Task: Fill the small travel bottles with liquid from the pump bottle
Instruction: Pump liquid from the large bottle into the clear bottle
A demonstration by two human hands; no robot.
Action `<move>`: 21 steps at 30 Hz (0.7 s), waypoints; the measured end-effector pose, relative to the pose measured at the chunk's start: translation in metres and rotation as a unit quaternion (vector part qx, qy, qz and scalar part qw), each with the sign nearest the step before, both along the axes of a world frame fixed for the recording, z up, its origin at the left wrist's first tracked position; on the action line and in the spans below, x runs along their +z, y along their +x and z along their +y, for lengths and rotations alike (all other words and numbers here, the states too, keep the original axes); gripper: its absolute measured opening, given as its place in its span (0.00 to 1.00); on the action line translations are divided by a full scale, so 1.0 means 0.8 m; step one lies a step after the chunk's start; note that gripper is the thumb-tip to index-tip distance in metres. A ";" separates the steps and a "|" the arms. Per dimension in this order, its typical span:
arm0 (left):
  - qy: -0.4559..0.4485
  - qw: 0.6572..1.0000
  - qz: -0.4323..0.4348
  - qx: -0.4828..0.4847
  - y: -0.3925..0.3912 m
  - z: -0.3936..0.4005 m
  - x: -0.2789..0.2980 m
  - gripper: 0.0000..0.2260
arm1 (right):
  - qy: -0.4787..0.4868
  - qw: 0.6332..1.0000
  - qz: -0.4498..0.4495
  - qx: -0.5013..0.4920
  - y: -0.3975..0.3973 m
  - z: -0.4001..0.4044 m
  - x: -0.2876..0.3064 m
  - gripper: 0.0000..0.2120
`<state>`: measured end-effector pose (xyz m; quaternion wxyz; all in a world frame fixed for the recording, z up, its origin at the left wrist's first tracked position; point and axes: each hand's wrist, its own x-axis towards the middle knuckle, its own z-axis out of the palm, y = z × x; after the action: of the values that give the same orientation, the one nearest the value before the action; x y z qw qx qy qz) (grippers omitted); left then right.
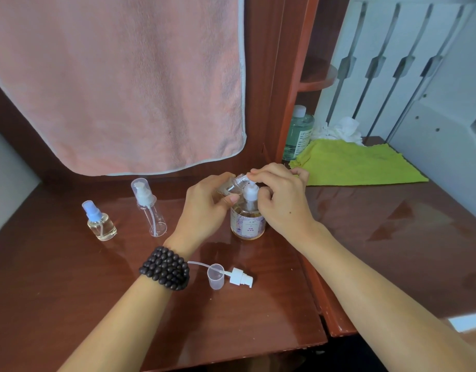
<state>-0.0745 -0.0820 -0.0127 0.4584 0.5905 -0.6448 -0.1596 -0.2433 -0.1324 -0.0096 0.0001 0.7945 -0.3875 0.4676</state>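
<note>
Here we see the left hand (208, 204) curled around a small clear travel bottle (232, 183), holding it tilted so that its open threaded neck meets the spout of the pump bottle (248, 218). The pump bottle stands upright on the wooden counter (258, 318), amber liquid in its lower part and a pale label on its front. Our right hand (281, 198) rests on the white pump head (250, 191), fingers bent over the top of it and wrapped about the spout; the thumb is hidden from us.

To the left, well apart from the hands, stand two more small bottles: a squat one with a blue spray top (99, 221), partly filled with pale liquid, and beside it a taller clear one with a white pump under a clear cap (149, 208).

Near the left wrist, which wears a dark bead bracelet (165, 268), a loose white pump top with its tube (238, 276) lies on the counter, touching a small clear cap (216, 276).

Behind, a pink towel (124, 76) hangs down, and to the right lie a green cloth (357, 165) and a green bottle with a white cap (298, 132).
</note>
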 end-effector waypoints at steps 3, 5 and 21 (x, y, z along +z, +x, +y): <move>0.012 1.000 -0.007 0.003 0.000 0.001 -0.005 0.16 | 0.012 1.000 0.006 0.004 0.000 -0.001 -0.003 0.22; 0.016 1.000 -0.007 0.002 0.000 0.002 -0.005 0.16 | 0.014 1.000 0.003 0.005 0.001 0.000 -0.003 0.22; 0.013 1.000 -0.003 -0.007 0.001 0.002 -0.005 0.16 | 0.000 1.000 0.005 0.006 0.000 -0.001 -0.004 0.22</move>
<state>-0.0739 -0.0805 -0.0171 0.4478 0.5922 -0.6480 -0.1698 -0.2437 -0.1332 -0.0128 -0.0008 0.7991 -0.3827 0.4636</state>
